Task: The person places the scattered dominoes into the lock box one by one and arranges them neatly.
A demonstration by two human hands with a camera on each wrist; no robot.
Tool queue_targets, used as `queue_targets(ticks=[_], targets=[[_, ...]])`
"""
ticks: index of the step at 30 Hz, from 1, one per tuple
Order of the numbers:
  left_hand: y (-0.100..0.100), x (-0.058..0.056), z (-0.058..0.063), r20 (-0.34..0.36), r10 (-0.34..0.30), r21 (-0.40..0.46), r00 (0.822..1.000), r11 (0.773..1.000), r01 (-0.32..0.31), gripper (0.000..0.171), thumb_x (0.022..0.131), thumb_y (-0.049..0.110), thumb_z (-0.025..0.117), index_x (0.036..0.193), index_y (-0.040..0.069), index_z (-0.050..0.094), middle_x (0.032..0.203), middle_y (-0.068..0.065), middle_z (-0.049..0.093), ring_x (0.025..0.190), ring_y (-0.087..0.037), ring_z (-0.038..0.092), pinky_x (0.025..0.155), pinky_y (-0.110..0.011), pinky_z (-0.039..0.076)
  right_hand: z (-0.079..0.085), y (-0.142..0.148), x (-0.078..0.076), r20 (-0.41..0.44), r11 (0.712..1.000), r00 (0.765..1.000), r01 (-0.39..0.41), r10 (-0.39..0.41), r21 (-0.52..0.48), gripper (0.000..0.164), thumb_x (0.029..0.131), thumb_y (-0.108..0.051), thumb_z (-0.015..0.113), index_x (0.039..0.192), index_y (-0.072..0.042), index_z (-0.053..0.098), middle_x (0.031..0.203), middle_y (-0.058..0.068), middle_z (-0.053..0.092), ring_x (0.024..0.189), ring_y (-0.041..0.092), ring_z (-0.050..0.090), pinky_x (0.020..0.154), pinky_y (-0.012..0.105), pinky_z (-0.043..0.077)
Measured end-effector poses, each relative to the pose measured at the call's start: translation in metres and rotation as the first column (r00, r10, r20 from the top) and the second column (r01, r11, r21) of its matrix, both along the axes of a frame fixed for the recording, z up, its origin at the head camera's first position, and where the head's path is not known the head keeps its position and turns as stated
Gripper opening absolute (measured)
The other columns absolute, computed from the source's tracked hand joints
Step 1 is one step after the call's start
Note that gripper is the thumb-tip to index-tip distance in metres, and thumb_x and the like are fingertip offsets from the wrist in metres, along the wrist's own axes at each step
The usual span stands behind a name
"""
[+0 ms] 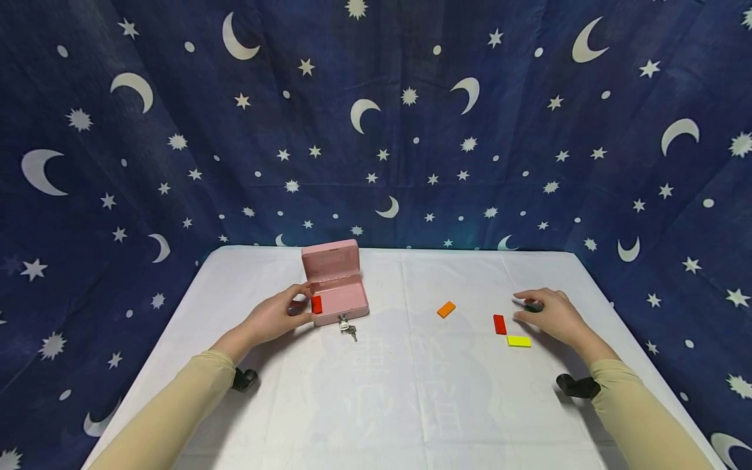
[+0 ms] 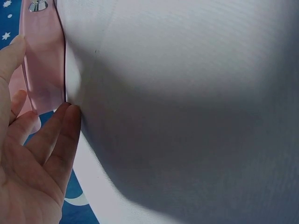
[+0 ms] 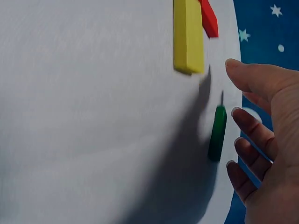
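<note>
A pink cash box stands at the left of the table with its lid up. Inside it, by the left wall, lies a red block. My left hand rests against the box's left side, thumb toward the front, fingers extended at the side in the left wrist view. At the right, my right hand hovers with fingers spread and slightly bent. A green block lies on the table beside its fingertips, partly hidden from the head view. Near this hand are another red block and a yellow block.
An orange block lies right of the box on the white-covered table. Keys hang from the lock at the box's front. Behind the table hangs a dark blue curtain with moons and stars.
</note>
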State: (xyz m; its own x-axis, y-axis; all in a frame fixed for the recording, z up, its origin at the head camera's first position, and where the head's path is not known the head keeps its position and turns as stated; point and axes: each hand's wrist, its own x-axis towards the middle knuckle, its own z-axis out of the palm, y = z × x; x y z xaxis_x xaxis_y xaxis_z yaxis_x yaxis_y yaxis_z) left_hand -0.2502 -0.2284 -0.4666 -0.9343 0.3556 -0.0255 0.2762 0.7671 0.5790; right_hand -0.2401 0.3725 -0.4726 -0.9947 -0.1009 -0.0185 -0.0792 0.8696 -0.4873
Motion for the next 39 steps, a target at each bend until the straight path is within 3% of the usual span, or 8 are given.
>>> queue_targets(ticks=[9, 15, 22, 29, 39], targets=[[0.000, -0.001, -0.001, 0.000, -0.001, 0.001, 1.000, 1.000, 0.001, 0.056, 0.090, 0.053, 0.073, 0.130, 0.019, 0.054, 0.153, -0.009, 0.049, 0.124, -0.028, 0.062, 0.103, -0.056, 0.046, -0.006, 0.021, 0.004, 0.045, 1.000, 0.999, 0.007, -0.007, -0.013, 0.057, 0.089, -0.032, 0.079, 0.137, -0.006, 0.061, 0.125, 0.024, 0.059, 0.111, 0.041, 0.042, 0.083, 0.052, 0.043], [0.001, -0.001, -0.001, -0.004, 0.005, -0.012, 1.000, 1.000, -0.005, 0.056, 0.090, 0.053, 0.073, 0.130, 0.019, 0.054, 0.152, -0.009, 0.050, 0.124, -0.029, 0.062, 0.103, -0.056, 0.046, -0.007, 0.032, 0.007, 0.072, 1.000, 0.997, -0.007, 0.009, -0.031, 0.055, 0.089, -0.019, 0.074, 0.140, -0.005, 0.058, 0.127, 0.025, 0.057, 0.111, 0.040, 0.042, 0.085, 0.054, 0.042], [0.001, -0.001, -0.001, 0.004, 0.005, -0.001, 1.000, 1.000, -0.005, 0.054, 0.090, 0.051, 0.074, 0.130, 0.019, 0.054, 0.153, -0.009, 0.049, 0.125, -0.028, 0.062, 0.104, -0.056, 0.045, -0.008, 0.044, 0.012, 0.032, 0.999, 0.999, 0.016, -0.015, -0.031, 0.044, 0.090, -0.009, 0.069, 0.133, 0.000, 0.062, 0.122, 0.026, 0.059, 0.106, 0.040, 0.053, 0.082, 0.048, 0.047], [0.001, 0.000, -0.001, -0.004, 0.001, -0.009, 1.000, 1.000, -0.001, 0.055, 0.090, 0.052, 0.074, 0.130, 0.020, 0.054, 0.151, -0.010, 0.051, 0.124, -0.029, 0.063, 0.103, -0.057, 0.045, -0.007, 0.045, 0.015, 0.014, 0.997, 0.998, 0.060, -0.059, -0.040, 0.032, 0.091, -0.013, 0.071, 0.118, 0.004, 0.068, 0.116, 0.026, 0.059, 0.102, 0.039, 0.055, 0.071, 0.033, 0.052], [0.001, -0.001, -0.002, -0.003, 0.008, -0.002, 1.000, 1.000, -0.008, 0.055, 0.090, 0.051, 0.074, 0.130, 0.019, 0.054, 0.151, -0.010, 0.052, 0.124, -0.029, 0.062, 0.104, -0.057, 0.045, -0.013, 0.041, 0.014, 0.009, 0.996, 0.996, 0.083, -0.083, 0.014, 0.042, 0.087, -0.043, 0.079, 0.102, -0.005, 0.070, 0.102, 0.014, 0.063, 0.100, 0.035, 0.046, 0.079, 0.047, 0.039]])
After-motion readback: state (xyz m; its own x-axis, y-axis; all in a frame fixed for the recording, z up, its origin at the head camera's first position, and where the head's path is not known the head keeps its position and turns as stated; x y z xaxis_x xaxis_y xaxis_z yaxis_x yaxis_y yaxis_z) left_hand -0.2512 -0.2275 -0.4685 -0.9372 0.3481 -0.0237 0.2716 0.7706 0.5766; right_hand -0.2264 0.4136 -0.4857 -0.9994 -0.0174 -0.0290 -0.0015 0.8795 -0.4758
